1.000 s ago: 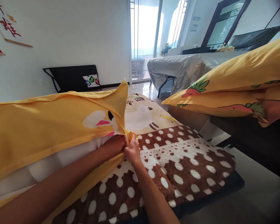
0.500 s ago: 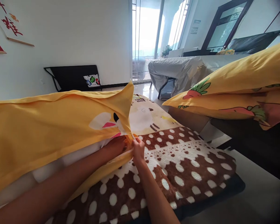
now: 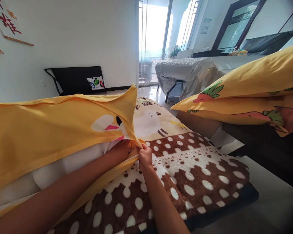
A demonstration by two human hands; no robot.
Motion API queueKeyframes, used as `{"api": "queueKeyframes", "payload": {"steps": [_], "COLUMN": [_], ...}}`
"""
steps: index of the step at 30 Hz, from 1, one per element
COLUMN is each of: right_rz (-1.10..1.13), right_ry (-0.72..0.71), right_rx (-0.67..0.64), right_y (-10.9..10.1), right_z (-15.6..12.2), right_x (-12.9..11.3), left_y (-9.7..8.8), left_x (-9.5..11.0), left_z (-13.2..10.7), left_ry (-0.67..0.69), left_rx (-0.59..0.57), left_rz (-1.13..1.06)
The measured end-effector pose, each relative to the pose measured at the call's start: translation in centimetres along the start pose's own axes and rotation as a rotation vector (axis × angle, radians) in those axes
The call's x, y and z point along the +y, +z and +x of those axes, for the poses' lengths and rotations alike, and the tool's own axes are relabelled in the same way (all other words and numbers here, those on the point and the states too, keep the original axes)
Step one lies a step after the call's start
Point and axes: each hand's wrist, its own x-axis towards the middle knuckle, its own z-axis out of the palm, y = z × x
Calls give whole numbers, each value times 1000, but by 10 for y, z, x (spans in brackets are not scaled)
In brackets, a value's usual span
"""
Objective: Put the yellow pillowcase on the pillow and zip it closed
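A yellow pillowcase (image 3: 51, 130) with a printed white, black and pink figure lies on its side, its long opening toward me. White pillow (image 3: 80, 159) shows inside the opening. My left hand (image 3: 122, 149) reaches into the opening at the far right corner, against the pillow; its fingers are mostly hidden by cloth. My right hand (image 3: 145, 155) is closed, pinching the pillowcase's edge at that same corner. Beneath lies a brown and cream blanket (image 3: 188, 175) with white dots.
A yellow pillow with printed carrots (image 3: 254, 84) rests at the right on a dark surface. Behind it stands a table under a plastic cover (image 3: 185, 70). A black folding frame (image 3: 75, 79) leans by the wall, and a glass sliding door (image 3: 153, 39) is at the back.
The pillowcase's near edge has lifted a little, and more of the white pillow shows. Both hands stay at the same corner, almost still. The view has shifted slightly.
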Motion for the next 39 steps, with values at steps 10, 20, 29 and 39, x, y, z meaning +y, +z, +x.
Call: {"api": "queueKeyframes", "payload": {"steps": [10,20,29,39], "right_rz": [173,-681,226,-63], "right_ry": [174,-165,132,139], "right_rx": [-162,15,-73,-203], "right_y": [3,0,2,-12], "right_z": [3,3,10,1], "right_x": [-3,-15,4,-10], "left_y": [-1,6,11,5], "left_x": [-8,-29,-26,-19], "left_z": [-1,-15,-14,-20], "left_ry": [-24,530,407,254], "left_rx": [41,113,87,70], "left_rz": [49,256,138,72]}}
